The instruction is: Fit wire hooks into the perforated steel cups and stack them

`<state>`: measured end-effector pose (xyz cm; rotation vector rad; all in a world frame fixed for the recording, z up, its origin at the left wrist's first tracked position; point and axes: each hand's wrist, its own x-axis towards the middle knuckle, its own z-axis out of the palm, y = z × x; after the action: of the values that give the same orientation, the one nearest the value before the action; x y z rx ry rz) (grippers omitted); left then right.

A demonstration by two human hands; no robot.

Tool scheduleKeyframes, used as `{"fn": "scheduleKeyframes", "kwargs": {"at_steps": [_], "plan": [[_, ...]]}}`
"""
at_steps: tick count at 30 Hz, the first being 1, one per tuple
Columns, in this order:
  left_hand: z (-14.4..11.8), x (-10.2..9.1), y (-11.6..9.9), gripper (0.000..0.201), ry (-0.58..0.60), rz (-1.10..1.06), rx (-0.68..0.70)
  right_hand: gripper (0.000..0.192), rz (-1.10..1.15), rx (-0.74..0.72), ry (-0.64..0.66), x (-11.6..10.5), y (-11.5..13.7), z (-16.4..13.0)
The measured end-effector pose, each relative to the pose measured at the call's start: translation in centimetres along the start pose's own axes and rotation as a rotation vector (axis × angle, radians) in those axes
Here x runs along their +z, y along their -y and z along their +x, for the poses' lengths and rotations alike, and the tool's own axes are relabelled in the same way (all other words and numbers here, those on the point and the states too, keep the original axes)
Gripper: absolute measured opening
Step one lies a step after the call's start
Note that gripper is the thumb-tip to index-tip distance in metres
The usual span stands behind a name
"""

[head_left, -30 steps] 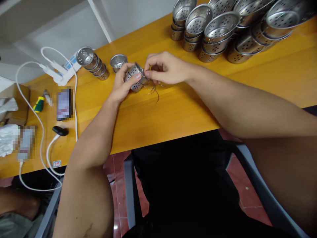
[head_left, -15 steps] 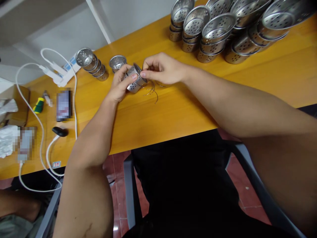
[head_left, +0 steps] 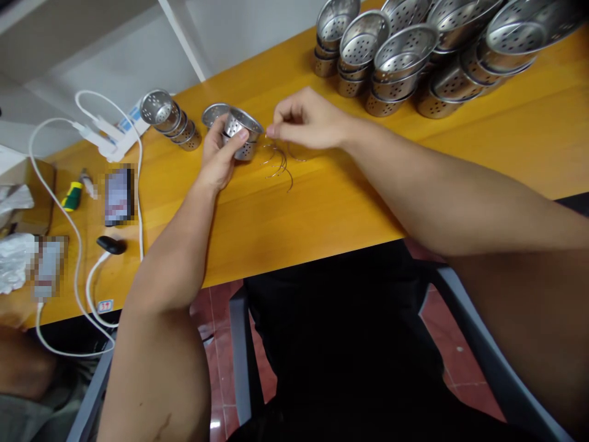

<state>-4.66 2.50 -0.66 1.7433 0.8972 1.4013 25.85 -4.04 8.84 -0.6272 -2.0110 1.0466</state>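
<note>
Head view: left hand (head_left: 216, 161) grips a small perforated steel cup (head_left: 241, 134), thumb on its side wall, cup roughly upright with mouth tilted toward the camera, just above the orange wooden table (head_left: 322, 202). Right hand (head_left: 309, 120) sits just right of the cup, thumb and forefinger pinched together; anything between them is too fine to tell. Loose bent wire handles (head_left: 280, 164) lie on the table just below-right of the cup. Another single cup (head_left: 212, 114) sits just behind it, a short nested stack (head_left: 171, 119) to its left, big stacks (head_left: 414, 55) well to its upper right.
</note>
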Motion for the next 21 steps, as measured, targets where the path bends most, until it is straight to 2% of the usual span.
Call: {"fn": "scheduleKeyframes", "kwargs": {"at_steps": [3, 6, 9, 12, 16, 21], "plan": [[0.1, -0.4, 1.2, 0.081, 0.056, 0.021, 0.050, 0.056, -0.216, -0.003, 0.026, 0.2, -1.3, -0.5], [0.1, -0.5, 1.2, 0.075, 0.088, 0.030, 0.099, 0.049, -0.311, -0.045, -0.043, 0.5, -2.1, -0.6], [-0.1, -0.3, 0.2, 0.073, 0.084, 0.028, 0.126, 0.053, -0.300, -0.065, -0.143, 1.0, -2.1, -0.6], [-0.3, 0.1, -0.7, 0.077, 0.087, 0.010, 0.131, 0.058, -0.240, -0.065, -0.185, 1.6, -1.9, -0.6], [-0.7, 0.3, -0.9, 0.085, 0.093, 0.025, 0.128, 0.058, -0.160, -0.084, -0.178, 2.4, -1.9, -0.5], [-0.4, -0.2, 0.1, 0.078, 0.027, 0.111, 0.141, 0.062, -0.155, -0.075, -0.133, 3.4, -1.5, -0.5]]}}
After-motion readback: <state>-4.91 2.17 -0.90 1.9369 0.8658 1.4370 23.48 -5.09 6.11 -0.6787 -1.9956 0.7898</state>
